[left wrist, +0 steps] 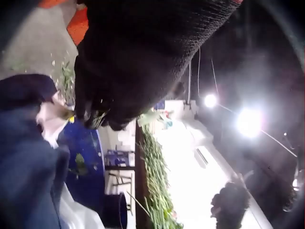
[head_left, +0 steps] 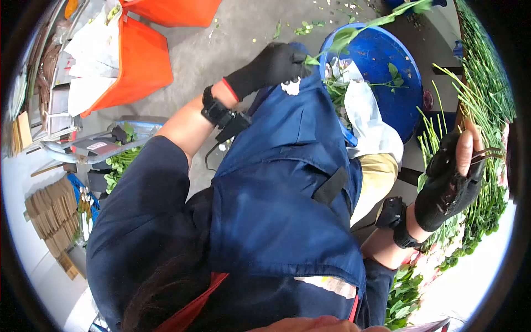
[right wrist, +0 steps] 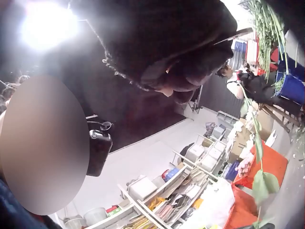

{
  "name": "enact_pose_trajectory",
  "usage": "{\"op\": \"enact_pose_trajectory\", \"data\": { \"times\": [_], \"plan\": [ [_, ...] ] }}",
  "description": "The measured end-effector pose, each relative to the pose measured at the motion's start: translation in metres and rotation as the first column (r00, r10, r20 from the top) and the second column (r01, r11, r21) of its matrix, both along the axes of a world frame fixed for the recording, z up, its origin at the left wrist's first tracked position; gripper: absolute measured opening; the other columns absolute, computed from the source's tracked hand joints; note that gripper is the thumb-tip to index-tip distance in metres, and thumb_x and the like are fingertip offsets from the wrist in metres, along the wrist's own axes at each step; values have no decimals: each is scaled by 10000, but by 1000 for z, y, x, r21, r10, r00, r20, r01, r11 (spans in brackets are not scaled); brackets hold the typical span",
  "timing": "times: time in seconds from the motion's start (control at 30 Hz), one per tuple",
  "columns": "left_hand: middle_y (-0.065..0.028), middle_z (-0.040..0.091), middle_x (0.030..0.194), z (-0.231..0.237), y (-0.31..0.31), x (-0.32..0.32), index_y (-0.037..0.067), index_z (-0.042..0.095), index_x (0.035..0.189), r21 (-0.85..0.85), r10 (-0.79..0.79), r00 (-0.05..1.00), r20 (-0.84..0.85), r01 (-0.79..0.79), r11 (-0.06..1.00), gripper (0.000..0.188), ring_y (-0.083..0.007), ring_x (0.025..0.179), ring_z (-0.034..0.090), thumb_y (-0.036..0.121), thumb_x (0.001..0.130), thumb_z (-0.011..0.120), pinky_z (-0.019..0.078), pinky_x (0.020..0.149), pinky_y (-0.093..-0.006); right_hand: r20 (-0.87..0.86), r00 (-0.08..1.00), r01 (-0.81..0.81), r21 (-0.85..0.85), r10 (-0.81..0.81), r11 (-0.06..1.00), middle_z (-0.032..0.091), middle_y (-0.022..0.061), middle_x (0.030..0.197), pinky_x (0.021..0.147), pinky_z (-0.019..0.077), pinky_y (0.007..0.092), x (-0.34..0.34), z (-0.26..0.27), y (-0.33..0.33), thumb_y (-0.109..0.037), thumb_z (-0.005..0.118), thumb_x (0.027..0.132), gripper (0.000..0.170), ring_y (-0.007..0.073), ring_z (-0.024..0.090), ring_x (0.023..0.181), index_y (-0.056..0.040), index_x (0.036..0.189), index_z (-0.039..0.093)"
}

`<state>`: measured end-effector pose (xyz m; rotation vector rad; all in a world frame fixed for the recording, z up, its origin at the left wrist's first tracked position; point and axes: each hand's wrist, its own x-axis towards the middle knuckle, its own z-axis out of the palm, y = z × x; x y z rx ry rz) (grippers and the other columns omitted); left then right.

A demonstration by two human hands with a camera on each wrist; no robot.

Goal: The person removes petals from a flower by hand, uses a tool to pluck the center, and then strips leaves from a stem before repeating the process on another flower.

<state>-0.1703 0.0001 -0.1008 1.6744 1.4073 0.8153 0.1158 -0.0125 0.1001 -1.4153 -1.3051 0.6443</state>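
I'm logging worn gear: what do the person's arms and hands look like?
Left hand and right hand wear black gloves, the left with a red edge, the right leaving a digit partly bare. Black devices are strapped to both wrists, a thin cable at the left. Both dark sleeves are short.

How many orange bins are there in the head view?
2. The nearer bin stands on the floor left of the left hand; the farther bin is beyond it, cut off by the top edge. Others may be out of frame.

Floral workroom, heaped green stems [head_left: 487, 66]
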Motion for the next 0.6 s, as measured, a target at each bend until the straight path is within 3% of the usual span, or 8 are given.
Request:
{"op": "enact_pose_trajectory", "data": {
  "times": [0.03, 0.17, 0.2, 0.33, 0.43, 0.47, 0.57, 0.6],
  "plan": [
    [-112, 630, 647, 6, 6, 0, 66, 716, 848, -27, 12, 1000, -9, -12, 1000, 302, -196, 611, 654, 368, 859, 715, 509, 626, -347, -39, 999, -9, -11, 8, 1000, 584, -27, 730, 503, 287, 189, 5, -3, 0, -234, 680, 938, 286, 25, 441, 559, -25, 1134, 684],
    [-62, 667, 662, 7, 18, 1, 39, 723, 851, -288, 110, 981, 159, -60, 956, 249, -119, 550, 619, 287, 855, 739, 510, 570, -295, -89, 995, -43, -63, 37, 997, 568, -30, 720, 497, 282, 182, 19, -15, -11, -231, 672, 939, 279, 18, 426, 553, -29, 1132, 675],
    [-52, 708, 830, 5, 22, -3, 15, 713, 1041, -328, 84, 984, 156, -28, 944, 207, -80, 643, 628, 177, 922, 663, 506, 542, -225, -67, 998, -22, -73, 17, 997, 559, -36, 727, 505, 275, 182, 21, -17, -12, -244, 664, 943, 294, 14, 410, 561, -32, 1146, 674],
    [-73, 695, 955, 56, 19, 2, -2, 640, 1226, -379, 269, 817, 509, -68, 923, 309, -64, 710, 595, 183, 987, 579, 486, 583, -183, -133, 991, -49, -159, 28, 986, 575, -8, 714, 485, 290, 185, 38, -27, -19, -216, 673, 932, 295, 28, 425, 527, -17, 1149, 662],
    [-81, 686, 922, 50, 40, -8, 17, 565, 1322, -498, 438, 241, 866, 341, 798, 355, -62, 692, 601, 205, 1024, 517, 474, 534, -177, -149, 986, -108, -247, 73, 963, 601, 22, 722, 463, 317, 199, 40, -32, -24, -187, 684, 919, 323, 47, 455, 502, 25, 1158, 638],
    [-66, 682, 883, 55, 42, -3, 30, 496, 1381, -576, 547, 185, 817, 308, 757, 404, -64, 662, 602, 246, 1040, 480, 460, 477, -183, -157, 979, -172, -305, 129, 937, 587, 8, 751, 479, 313, 195, 44, -37, -25, -197, 658, 942, 301, 41, 443, 525, 6, 1163, 639],
    [-54, 690, 886, 49, 43, 11, 36, 496, 1376, -226, 347, -68, 935, 640, 734, 402, -74, 649, 612, 251, 1037, 483, 457, 439, -199, -187, 950, -304, -385, 249, 871, 583, 9, 784, 474, 323, 198, 47, -53, -29, -200, 642, 958, 286, 38, 436, 528, 3, 1159, 629],
    [-25, 696, 882, 49, 37, 21, 49, 471, 1397, -226, 344, -83, 935, 607, 762, 415, -80, 630, 609, 229, 1023, 488, 486, 476, -236, -132, 945, -328, -357, 300, 875, 590, 14, 781, 469, 329, 198, 53, -64, -28, -193, 648, 954, 279, 39, 445, 526, 4, 1151, 631]
  ]
}}
